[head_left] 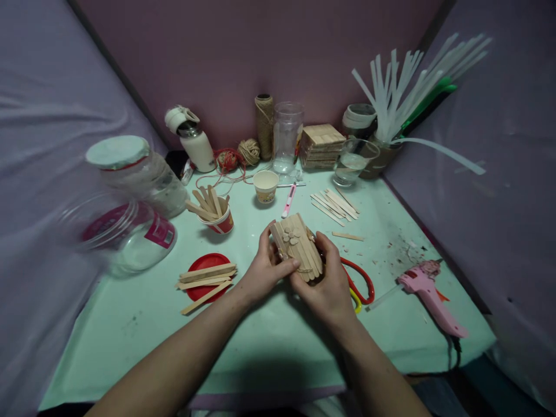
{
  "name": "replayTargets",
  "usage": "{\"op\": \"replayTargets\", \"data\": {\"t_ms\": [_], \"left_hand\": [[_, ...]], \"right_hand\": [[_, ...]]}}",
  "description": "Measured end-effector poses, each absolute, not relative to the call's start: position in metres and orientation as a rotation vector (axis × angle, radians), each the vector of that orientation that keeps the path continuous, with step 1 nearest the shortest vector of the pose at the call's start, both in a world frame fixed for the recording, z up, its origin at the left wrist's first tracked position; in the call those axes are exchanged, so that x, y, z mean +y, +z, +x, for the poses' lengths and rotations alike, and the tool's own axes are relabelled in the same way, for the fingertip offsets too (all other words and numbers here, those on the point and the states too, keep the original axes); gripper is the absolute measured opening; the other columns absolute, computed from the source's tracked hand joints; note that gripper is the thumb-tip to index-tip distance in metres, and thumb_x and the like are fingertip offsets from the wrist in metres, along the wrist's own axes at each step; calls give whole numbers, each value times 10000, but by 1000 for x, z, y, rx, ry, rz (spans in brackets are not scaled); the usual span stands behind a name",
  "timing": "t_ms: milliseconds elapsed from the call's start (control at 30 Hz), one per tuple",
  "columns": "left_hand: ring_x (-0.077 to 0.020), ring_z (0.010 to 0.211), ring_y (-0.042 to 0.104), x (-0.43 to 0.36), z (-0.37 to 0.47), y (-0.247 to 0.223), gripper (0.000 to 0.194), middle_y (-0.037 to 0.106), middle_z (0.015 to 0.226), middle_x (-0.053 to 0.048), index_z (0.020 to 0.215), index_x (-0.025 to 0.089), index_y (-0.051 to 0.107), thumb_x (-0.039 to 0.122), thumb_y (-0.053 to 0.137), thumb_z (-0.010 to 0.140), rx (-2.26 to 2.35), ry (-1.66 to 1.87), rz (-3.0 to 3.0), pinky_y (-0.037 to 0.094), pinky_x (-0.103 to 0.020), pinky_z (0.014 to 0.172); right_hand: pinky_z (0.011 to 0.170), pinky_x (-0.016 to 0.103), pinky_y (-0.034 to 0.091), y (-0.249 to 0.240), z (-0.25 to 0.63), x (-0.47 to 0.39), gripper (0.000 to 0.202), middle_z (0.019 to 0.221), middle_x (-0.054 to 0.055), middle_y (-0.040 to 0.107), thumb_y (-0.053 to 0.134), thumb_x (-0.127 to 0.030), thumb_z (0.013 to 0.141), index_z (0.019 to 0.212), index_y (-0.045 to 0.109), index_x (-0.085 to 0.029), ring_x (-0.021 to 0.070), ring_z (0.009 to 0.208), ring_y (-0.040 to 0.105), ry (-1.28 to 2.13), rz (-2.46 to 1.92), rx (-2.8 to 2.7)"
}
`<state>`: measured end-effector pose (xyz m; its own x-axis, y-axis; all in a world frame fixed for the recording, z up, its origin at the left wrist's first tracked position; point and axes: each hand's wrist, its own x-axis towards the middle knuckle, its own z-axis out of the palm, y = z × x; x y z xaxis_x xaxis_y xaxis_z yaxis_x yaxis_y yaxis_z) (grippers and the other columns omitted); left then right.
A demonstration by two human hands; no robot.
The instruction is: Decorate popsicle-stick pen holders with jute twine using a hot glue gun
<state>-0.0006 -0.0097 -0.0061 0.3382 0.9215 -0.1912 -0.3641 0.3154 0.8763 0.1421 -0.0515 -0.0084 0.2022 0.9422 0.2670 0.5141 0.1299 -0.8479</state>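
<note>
Between my two hands I hold a small popsicle-stick box [306,255], tilted, with a flower of small wooden petals on its upper face. My left hand [275,263] is closed round its left side, thumb on the front. At the right edge and lower corner grips my right hand [328,284], its fingers partly hidden behind the box. Beneath and behind my right hand lie scissors [367,281] with red and yellow handles, mostly covered. A single wooden stick [347,236] rests beyond them.
A pink glue gun [434,295] lies at right, its cord over the edge. Sticks lie on a red lid [208,260] and stand in a paper cup [223,220]. A pink cutter [289,201], an empty paper cup [266,188] and a water glass [347,168] stand farther back. Plastic jars [147,237] crowd the left.
</note>
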Motion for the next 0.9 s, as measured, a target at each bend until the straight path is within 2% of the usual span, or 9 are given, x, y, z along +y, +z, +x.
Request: {"op": "replayTargets", "data": {"t_ms": [167,400,600,767,900], "left_hand": [[-325,1327,560,-10,1,-3,1065,549,1447,-156,1508,270,212,284,875,676,829,1006,842,439,-497,1123],[-330,1396,499,-11,0,-4,1126,482,1526,-151,1565,316,140,289,866,705,703,965,855,419,-491,1149],[-317,1314,577,-11,3,-2,1096,586,1415,-147,1553,279,198,266,871,688,747,948,851,440,-477,1129],[-318,1328,567,-11,2,-2,1057,576,1436,-147,1535,275,228,257,866,692,757,954,876,434,-481,1135],[-318,1352,546,-10,1,-5,989,568,1456,-127,1529,300,266,328,844,727,727,939,836,415,-492,1152]], "right_hand": [[1056,501,521,-8,141,-52,798,1396,185,578,695,-372,785,1490,390,-159,322,1282,588,538,-1504,-1484],[1039,502,529,-10,142,-52,822,1398,180,582,719,-398,755,1477,397,-171,327,1272,592,584,-1553,-1418],[1036,508,526,-11,141,-51,809,1389,181,590,708,-374,745,1467,404,-168,330,1267,595,558,-1544,-1410],[1035,521,526,-9,140,-50,800,1384,186,595,707,-354,745,1459,406,-153,334,1266,593,554,-1537,-1431],[1023,518,536,-9,140,-50,783,1370,190,603,709,-402,775,1453,408,-154,331,1249,606,533,-1534,-1423]]}}
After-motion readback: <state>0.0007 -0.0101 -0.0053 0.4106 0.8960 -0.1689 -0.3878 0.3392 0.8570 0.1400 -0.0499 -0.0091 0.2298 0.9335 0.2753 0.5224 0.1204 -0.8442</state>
